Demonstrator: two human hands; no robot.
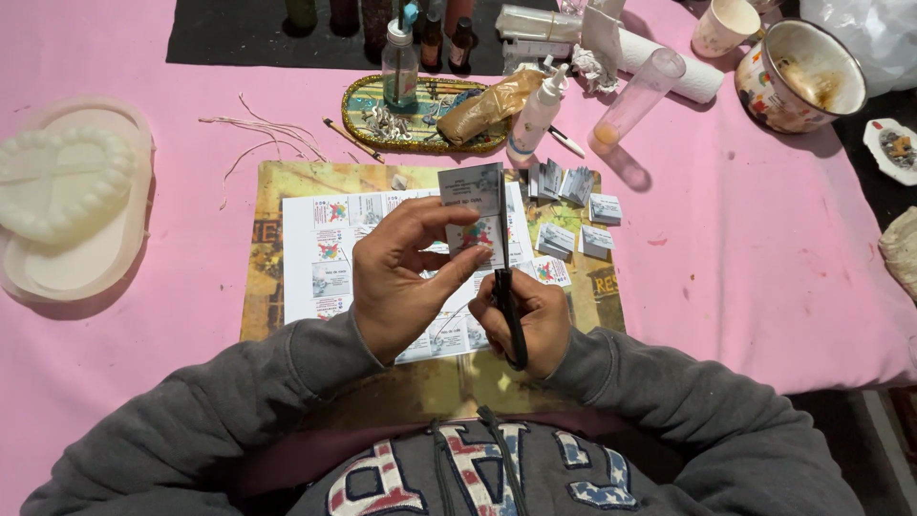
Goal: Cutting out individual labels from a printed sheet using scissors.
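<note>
Pink cloth-covered table (764, 258), black mat (229, 33) at far edge.

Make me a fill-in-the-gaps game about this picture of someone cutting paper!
1. The right hand holds black ____ .
2. The left hand pinches a small printed ____ .
3. The cloth on the table is coloured ____ .
4. The white mould at the far left is shaped like a ____ .

Missing words: scissors; paper; pink; heart

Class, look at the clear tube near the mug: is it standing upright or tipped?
Tipped. The tube leans slantwise, its open mouth toward the paper roll.
</note>
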